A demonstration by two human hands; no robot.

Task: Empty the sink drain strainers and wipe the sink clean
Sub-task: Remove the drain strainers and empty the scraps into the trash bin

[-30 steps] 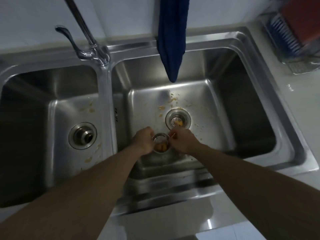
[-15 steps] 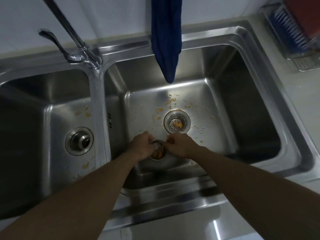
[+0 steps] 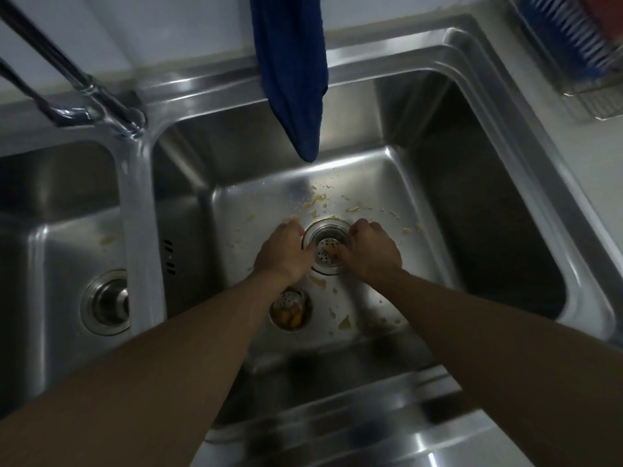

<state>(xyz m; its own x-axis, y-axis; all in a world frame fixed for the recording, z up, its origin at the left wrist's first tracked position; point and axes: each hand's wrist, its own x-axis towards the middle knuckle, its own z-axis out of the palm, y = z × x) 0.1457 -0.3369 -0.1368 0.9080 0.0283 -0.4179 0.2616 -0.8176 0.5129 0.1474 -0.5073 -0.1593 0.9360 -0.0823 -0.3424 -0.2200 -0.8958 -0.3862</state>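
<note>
So we're both hands deep in the right basin of the sink [image 3: 478, 106], working at the drain strainer [image 3: 326, 248] that's seated in the drain hole. Our left hand [image 3: 285, 252] is curled against its left rim and our right hand [image 3: 371, 252] against the right rim, fingers bent in around the metal ring, though honestly we can't tell if either one actually has a pinch on it or is just resting there. A second strainer basket [image 3: 290, 309] sits loose on the basin floor just nearer to us, partly tucked under our left forearm, loaded with orange-yellow food bits. More scraps [image 3: 315, 199] are smeared on the steel behind and beside the drain, and a few sit in the left basin near its drain plug [image 3: 107, 303]. A blue cloth [image 3: 291, 79] hangs over the back edge, untouched. Main worry from here, we reckon: wet steel plus greasy gunk means the strainer could slip as we lift it and dump scraps straight down the open drain. Our left arm could also knock the loose basket over and scatter what's in it.
</note>
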